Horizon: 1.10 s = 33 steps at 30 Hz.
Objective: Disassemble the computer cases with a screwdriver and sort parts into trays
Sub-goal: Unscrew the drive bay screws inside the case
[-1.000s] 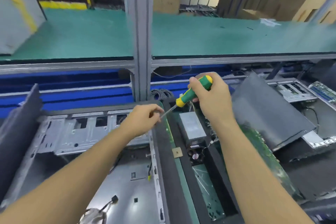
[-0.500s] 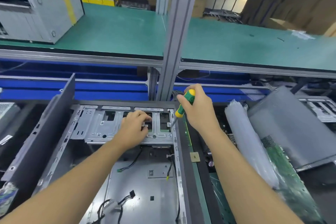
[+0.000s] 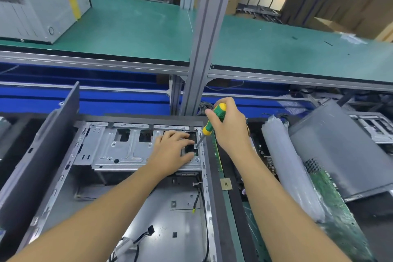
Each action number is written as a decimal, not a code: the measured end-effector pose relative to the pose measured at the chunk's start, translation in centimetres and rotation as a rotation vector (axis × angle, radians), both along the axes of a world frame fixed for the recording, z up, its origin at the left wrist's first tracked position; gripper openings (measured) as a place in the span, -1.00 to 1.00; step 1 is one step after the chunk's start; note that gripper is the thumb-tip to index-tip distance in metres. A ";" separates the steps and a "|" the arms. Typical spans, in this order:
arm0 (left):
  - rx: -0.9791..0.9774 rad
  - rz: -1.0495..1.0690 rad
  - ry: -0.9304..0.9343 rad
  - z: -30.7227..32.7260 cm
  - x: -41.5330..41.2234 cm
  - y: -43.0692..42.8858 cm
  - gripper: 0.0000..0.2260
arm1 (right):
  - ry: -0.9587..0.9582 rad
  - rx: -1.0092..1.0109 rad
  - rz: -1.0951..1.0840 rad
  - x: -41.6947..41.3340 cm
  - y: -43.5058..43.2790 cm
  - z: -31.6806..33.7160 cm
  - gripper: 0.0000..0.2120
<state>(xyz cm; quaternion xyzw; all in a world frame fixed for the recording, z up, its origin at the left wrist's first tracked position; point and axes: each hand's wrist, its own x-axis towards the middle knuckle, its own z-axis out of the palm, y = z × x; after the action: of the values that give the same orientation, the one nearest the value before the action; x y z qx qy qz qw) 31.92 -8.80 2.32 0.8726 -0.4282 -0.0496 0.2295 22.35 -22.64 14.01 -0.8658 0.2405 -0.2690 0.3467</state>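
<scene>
An open grey computer case (image 3: 148,208) lies flat in front of me, with a silver drive cage (image 3: 119,147) across its far end. My right hand (image 3: 229,130) grips a green and yellow screwdriver (image 3: 213,121), whose tip touches the right end of the cage. My left hand (image 3: 172,151) rests flat on the cage beside the tip, fingers spread over a cut-out. Loose black cables (image 3: 136,242) lie on the case floor near me.
A dark side panel (image 3: 40,155) leans upright at the case's left. To the right lie a plastic-wrapped roll (image 3: 291,168), green circuit boards (image 3: 338,219) and a grey case panel (image 3: 344,151). A grey upright post (image 3: 204,49) rises behind; another case (image 3: 36,0) stands on the green shelf.
The view swung left onto the open case. My left hand went from near the screwdriver shaft to lying flat on the drive cage, and the screwdriver tip came down onto the cage's right end.
</scene>
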 end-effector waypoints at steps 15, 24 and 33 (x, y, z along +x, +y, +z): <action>-0.093 0.184 0.044 1.0 -0.3 -1.7 -0.88 | 0.021 0.028 -0.010 0.7 -0.3 0.2 -0.80; -0.095 0.175 0.017 0.7 -0.3 -1.6 -0.88 | 0.099 0.009 0.047 0.6 -0.3 0.8 -0.77; -0.127 0.166 0.028 0.2 -0.2 -1.4 -0.84 | 0.442 -0.256 0.249 2.0 -0.5 3.5 -0.71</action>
<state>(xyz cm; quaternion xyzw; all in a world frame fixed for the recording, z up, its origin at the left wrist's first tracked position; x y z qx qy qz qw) 31.71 -10.21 2.51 0.8880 -0.3535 -0.0155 0.2937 24.33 -23.15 17.46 -0.9630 0.1664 -0.0572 0.2040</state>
